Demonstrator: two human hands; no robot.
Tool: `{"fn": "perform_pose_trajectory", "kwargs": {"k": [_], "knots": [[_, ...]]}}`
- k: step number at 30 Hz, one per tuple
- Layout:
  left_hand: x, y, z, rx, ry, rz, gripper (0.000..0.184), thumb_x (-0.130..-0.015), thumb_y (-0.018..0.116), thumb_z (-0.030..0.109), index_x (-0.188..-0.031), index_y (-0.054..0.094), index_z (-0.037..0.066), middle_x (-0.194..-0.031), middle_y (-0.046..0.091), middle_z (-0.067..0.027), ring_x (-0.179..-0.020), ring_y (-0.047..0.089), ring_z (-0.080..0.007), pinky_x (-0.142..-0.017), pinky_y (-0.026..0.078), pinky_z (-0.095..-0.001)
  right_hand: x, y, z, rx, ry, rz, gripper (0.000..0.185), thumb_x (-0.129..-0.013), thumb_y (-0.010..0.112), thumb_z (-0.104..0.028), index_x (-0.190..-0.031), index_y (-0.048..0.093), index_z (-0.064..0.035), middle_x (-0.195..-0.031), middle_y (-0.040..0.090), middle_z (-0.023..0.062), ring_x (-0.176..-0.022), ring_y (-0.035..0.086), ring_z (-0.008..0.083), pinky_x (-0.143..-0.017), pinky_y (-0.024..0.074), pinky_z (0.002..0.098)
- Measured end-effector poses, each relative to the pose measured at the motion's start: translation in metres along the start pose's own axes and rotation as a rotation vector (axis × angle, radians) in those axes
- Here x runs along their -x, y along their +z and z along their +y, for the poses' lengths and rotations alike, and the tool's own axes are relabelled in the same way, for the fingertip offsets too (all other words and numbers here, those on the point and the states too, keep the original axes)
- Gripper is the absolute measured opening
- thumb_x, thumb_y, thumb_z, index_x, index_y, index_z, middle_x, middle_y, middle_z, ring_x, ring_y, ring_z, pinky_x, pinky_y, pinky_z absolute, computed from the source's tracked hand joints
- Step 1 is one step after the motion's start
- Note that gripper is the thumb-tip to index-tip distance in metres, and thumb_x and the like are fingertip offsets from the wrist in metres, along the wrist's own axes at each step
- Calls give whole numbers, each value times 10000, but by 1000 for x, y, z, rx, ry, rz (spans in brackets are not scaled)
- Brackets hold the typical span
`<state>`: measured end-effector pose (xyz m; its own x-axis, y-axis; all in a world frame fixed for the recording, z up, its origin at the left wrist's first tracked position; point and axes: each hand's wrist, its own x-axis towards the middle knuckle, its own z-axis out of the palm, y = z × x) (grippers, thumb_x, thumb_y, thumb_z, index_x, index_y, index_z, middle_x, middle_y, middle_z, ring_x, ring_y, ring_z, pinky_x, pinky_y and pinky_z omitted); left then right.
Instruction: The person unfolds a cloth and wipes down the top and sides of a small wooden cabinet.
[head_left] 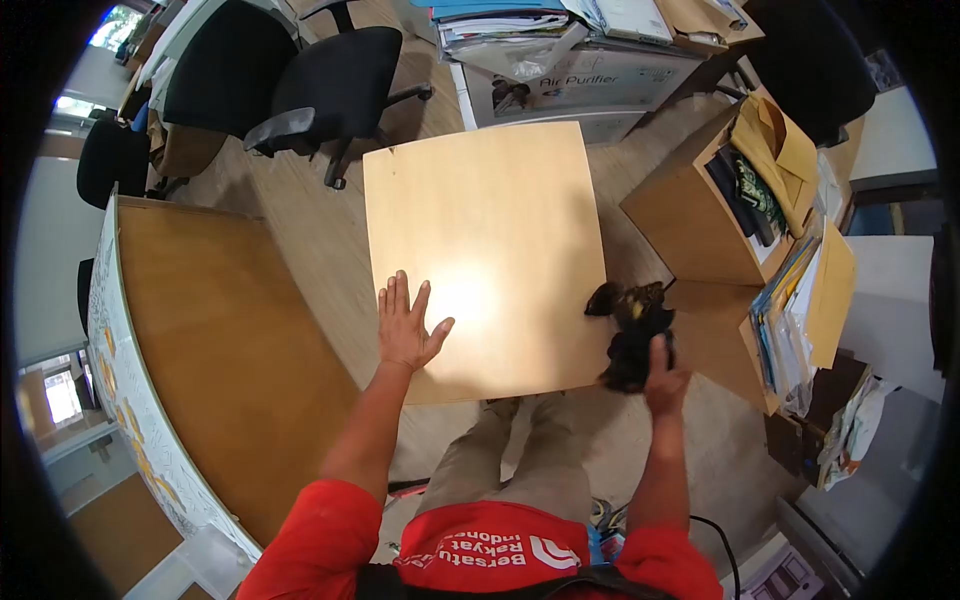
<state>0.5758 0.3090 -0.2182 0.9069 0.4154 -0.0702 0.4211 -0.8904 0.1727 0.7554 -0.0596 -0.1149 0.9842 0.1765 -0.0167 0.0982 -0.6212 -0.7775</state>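
- Left hand [404,328] — grip wide, flat on the table [490,200] by its left edge.
- Right hand [664,380] — grip around a blurred dark thing [630,355] at the right edge, near corner.
- Wooden box [690,210]: envelope [778,150] poking out.

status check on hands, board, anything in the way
Left hand palm-down on pale rectangular wooden board; right hand gripping blurred black object at board's right edge; brown boxy unit holding tan envelopes nearby.
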Motion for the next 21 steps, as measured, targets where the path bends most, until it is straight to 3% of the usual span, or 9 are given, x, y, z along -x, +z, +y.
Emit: {"fn": "perform_pose_trajectory", "kwargs": {"k": [2, 4, 5, 7, 8, 10, 16, 18, 21], "knots": [[1, -5, 0, -9, -12, -53, 793, -928, 506, 647, -1481, 475, 78, -1599, 236, -304, -1490, 222, -453, -1224, 153, -554, 23, 14, 7, 165, 14, -222, 296, -923, 689, -241, -1024, 666, 37, -1037, 664, 297, -908, 634, 399, -778, 486, 463], [1, -4, -1, 10, -8, -17, 793, -924, 514, 647, -1476, 482, 80, -1597, 239, -306, -1490, 224, -454, -1224, 154, -553, 30, 45, 13, 196, -182, -323, 417, -907, 698, -294, -1210, 650, -11, -1351, 546, 311, -1229, 538, 431, -975, 439, 511], [2, -2, -2, 33, 4, 3, 793, -919, 522, 648, -1472, 488, 81, -1595, 243, -308, -1489, 226, -454, -1224, 156, -552, 29, 65, 14, 188, -195, -323, 417, -907, 698, -294, -1210, 650, -11, -1351, 546, 311, -1229, 538, 431, -975, 439, 511], [2, 1, -2, 55, 8, 21, 795, -909, 542, 638, -1457, 500, 64, -1587, 244, -324, -1481, 233, -472, -1212, 164, -573, 22, 101, 14, 504, -429, -298, 617, -905, 676, -392, -1426, 542, -91, -1540, 384, 274, -1431, 339, 469, -1159, 270, 573], [3, 2, -3, 79, 18, 28, 798, -898, 562, 628, -1442, 511, 46, -1580, 244, -339, -1474, 240, -490, -1199, 173, -595, 11, 113, 18, 493, -439, -298, 617, -905, 676, -392, -1426, 542, -91, -1540, 384, 274, -1431, 339, 469, -1159, 270, 573], [0, 2, -3, 52, 7, 35, 797, -894, 569, 627, -1440, 514, 48, -1576, 247, -343, -1471, 243, -494, -1197, 178, -596, -21, 144, 19, 584, -398, -279, 698, -940, 608, -474, -1530, 425, -150, -1605, 274, 257, -1506, 187, 451, -1209, 137, 609], [2, -1, 2, 65, -10, 20, 810, -885, 574, 636, -1443, 512, 52, -1578, 250, -335, -1469, 238, -502, -1202, 173, -584, -167, 224, -32, 636, -234, -96, 585, -1064, 387, -436, -1541, 390, -98, -1604, 293, 227, -1510, 209, 392, -1247, 136, 503], [3, -2, 0, 25, -26, 2, 801, -898, 562, 641, -1486, 480, 103, -1600, 229, -306, -1491, 214, -464, -1228, 143, -543, -165, 223, -31, 647, -298, -76, 615, -1047, 417, -435, -1527, 392, -51, -1589, 319, 237, -1499, 238, 392, -1239, 153, 514], [3, -3, 2, 57, -72, -16, 813, -897, 554, 654, -1495, 470, 109, -1603, 222, -305, -1496, 206, -459, -1231, 135, -535, -101, 179, -8, 534, -651, -308, 750, -955, 537, -491, -1471, 418, 41, -1544, 363, 280, -1458, 292, 449, -1211, 189, 559]]}}
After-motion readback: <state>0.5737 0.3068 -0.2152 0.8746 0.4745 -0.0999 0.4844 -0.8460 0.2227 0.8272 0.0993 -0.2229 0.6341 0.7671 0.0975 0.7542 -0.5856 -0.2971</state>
